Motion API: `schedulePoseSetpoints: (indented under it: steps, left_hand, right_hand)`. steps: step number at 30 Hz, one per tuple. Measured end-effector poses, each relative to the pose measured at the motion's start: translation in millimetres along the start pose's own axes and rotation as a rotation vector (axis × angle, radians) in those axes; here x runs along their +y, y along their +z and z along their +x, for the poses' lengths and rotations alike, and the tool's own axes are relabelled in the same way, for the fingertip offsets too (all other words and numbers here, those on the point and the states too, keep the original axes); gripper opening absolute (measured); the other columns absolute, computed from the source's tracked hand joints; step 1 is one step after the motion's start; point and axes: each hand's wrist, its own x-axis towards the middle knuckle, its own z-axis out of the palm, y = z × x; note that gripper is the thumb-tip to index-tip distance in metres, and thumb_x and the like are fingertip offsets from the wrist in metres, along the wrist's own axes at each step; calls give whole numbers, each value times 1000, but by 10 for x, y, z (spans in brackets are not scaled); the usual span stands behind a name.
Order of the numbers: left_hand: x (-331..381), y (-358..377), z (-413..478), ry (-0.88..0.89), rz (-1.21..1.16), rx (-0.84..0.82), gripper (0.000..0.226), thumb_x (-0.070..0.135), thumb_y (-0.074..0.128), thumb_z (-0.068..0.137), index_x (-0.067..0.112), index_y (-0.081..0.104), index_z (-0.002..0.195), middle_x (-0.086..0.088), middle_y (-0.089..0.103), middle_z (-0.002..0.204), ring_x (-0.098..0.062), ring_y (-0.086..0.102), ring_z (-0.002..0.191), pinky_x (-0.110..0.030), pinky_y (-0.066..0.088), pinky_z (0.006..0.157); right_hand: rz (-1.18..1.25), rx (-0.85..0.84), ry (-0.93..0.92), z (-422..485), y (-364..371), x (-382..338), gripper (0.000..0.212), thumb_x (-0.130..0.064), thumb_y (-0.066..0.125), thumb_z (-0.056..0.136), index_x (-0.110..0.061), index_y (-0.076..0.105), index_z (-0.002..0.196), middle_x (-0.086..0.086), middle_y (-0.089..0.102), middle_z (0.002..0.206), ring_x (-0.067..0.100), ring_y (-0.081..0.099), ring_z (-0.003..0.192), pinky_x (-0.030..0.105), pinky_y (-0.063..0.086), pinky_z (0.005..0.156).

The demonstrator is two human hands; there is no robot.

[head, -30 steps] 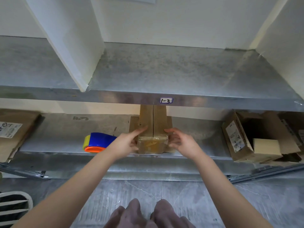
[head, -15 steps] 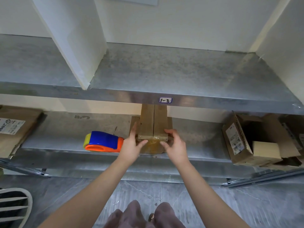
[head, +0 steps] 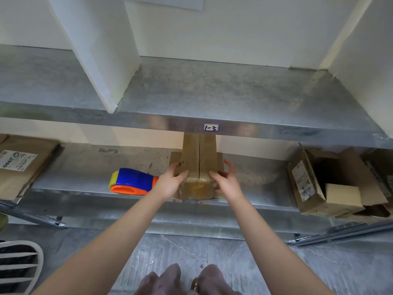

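- Head view: my left hand [head: 170, 184] and right hand [head: 228, 182] clasp the near end of the cardboard box [head: 198, 158] from either side, fingers curled on its flanks and thumbs toward the top.
- The box lies lengthwise on the lower shelf [head: 85, 167], with its near end at the front lip and its far end running back under the upper shelf [head: 148, 122].
- Done, I judge: the flaps are closed, glossy tape covers the near end, and my grip is taken. Left to do: the seam along the top looks bare of tape, and the box is not yet lifted.
- The upper shelf's edge, with its label [head: 211, 127], hangs close over the box, so straight up is barred — toward me is open.
- The tape dispenser [head: 134, 182] sits just beside my left wrist — the open carton [head: 308, 184] is well apart on the right.
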Motion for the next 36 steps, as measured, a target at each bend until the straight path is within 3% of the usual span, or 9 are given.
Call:
schedulePoseSetpoints:
  steps: [6, 9, 11, 14, 20, 25, 28, 32, 36]
  left_hand:
    - [-48, -21, -126, -115, -391, -148, 77, 41, 71, 83, 12, 31, 142, -7, 48, 139, -22, 48, 125, -42, 36, 111]
    - [-30, 73, -209, -94, -334, -77, 83, 48, 73, 80, 20, 27, 144, -1, 50, 135, -16, 54, 116, -35, 47, 97]
    - [30, 138, -304, -69, -333, -125, 80, 30, 74, 84, 31, 23, 145, 4, 56, 124, -10, 59, 105, -25, 50, 82]
    - [76, 175, -392, -40, -391, -146, 78, 13, 75, 81, 27, 27, 141, 0, 57, 124, -14, 60, 108, -31, 50, 90]
    - [445, 147, -617, 128, -382, -51, 75, 64, 60, 81, 37, 26, 142, 6, 41, 139, -17, 43, 127, -43, 37, 107]
    - [719, 73, -729, 201, -435, -11, 37, 67, 49, 86, 49, 42, 118, 8, 50, 126, -20, 46, 124, -49, 39, 107]
    - [738, 108, -772, 282, -462, 19, 51, 36, 69, 83, 39, 40, 125, -8, 57, 119, -21, 57, 110, -33, 46, 88]
    - [632, 137, -813, 325, -474, -33, 88, -12, 66, 74, 30, 31, 143, 2, 55, 124, -9, 50, 119, -20, 46, 84]
    - [321, 220, -871, 234, -470, -4, 62, 18, 77, 79, 21, 43, 131, 4, 53, 130, -14, 49, 124, -31, 42, 101]
  right_hand:
    - [137, -59, 105, -118, -175, 62, 48, -38, 72, 81, -19, 51, 120, -2, 64, 114, 18, 61, 110, 42, 45, 105]
    - [121, -123, 109, -219, -206, 87, 66, -45, 74, 77, -23, 45, 132, -5, 59, 125, 17, 59, 115, 41, 48, 101]
    - [128, -166, 94, -300, -243, 75, 50, -25, 69, 86, -28, 45, 130, -8, 62, 119, 13, 61, 107, 31, 50, 89]
    - [155, -127, 56, -412, -342, 88, 39, -5, 66, 84, -20, 52, 116, 3, 63, 118, 16, 62, 104, 27, 50, 80]
    - [221, -64, -90, -674, -474, -170, 69, -70, 52, 85, -34, 39, 143, -10, 52, 137, 11, 50, 124, 42, 41, 106]
    - [217, -12, -112, -816, -625, -441, 67, -80, 46, 78, -31, 56, 122, -3, 64, 123, 17, 59, 116, 44, 47, 102]
    - [223, -13, -141, -933, -639, -451, 39, -40, 65, 89, -25, 49, 122, -2, 61, 122, 18, 59, 114, 40, 50, 97]
    - [-14, 69, -266, -1068, -585, -364, 80, -3, 74, 78, -23, 33, 144, -11, 50, 124, 8, 49, 115, 25, 44, 91]
    - [-105, 120, -341, -1077, -401, -36, 73, 10, 67, 80, -33, 34, 129, -13, 44, 125, 5, 45, 121, 3, 45, 75]
